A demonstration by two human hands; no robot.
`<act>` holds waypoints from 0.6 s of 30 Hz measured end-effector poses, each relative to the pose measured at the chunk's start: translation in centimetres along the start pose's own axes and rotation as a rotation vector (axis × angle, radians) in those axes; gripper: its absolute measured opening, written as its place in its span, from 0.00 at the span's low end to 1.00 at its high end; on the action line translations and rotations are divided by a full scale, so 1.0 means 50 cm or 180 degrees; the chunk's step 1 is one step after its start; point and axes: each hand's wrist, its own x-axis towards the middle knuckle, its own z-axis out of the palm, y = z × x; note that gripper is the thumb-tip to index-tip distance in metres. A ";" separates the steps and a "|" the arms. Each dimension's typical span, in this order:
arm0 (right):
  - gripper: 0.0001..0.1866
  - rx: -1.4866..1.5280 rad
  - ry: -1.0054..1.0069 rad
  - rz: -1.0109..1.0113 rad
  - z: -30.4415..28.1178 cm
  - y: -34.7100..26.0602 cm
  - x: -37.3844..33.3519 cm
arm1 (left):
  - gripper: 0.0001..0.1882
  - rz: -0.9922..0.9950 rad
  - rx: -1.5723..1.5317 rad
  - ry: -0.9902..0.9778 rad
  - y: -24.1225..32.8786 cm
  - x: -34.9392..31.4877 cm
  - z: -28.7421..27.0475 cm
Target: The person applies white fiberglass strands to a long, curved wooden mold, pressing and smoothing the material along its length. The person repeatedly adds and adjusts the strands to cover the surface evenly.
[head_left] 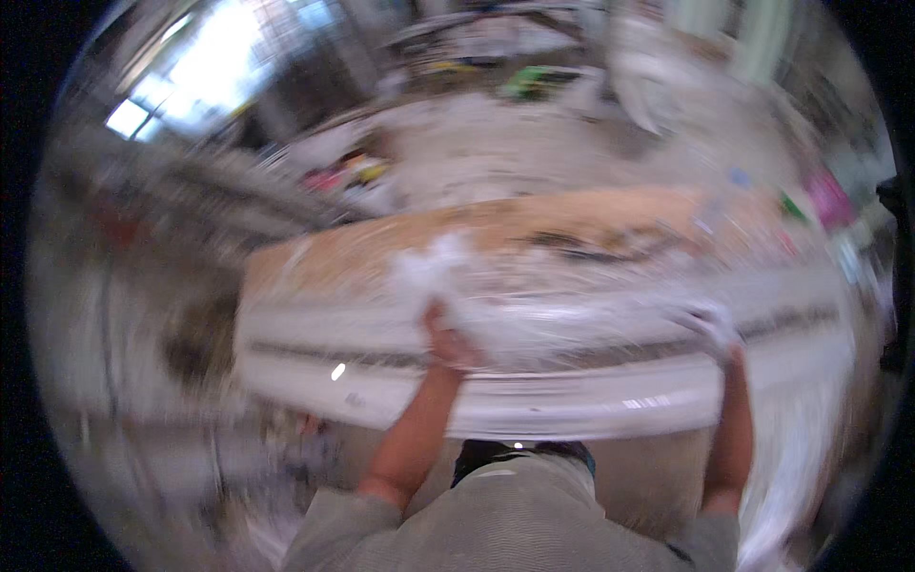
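My left hand (450,336) is over the middle of a long white curved piece (572,391), smeared by motion. Its fingers look closed on a white wispy bundle (437,267) that sticks out beyond them. Farther right, my right hand (710,329), whitish over the fingers, lies at the same white piece with its fingers stretched leftward. Glossy and rounded along its near edge, the white piece has a dark groove (610,357) running lengthwise. Pale strands or film seem to lie between my hands; blur hides the detail.
Behind the white piece is an orange-brown board (381,253) with dark and pale scraps on it. A pink item (829,198) stands at the right. Beyond lie a dusty floor (505,143), a green object (534,83) and a bright window (210,57).
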 end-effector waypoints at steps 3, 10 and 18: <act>0.16 -0.0327 0.0244 0.0656 -0.079 0.086 0.031 | 0.27 -0.0062 -0.1093 -0.1503 0.010 -0.031 -0.011; 0.34 -0.3257 0.0733 0.0664 -0.121 0.259 0.181 | 0.23 0.0598 -0.1559 -0.1404 0.175 -0.093 -0.130; 0.62 -0.1116 -0.1877 -0.1452 0.606 -0.291 0.133 | 0.29 0.1111 -0.1068 -0.1010 0.222 -0.126 -0.386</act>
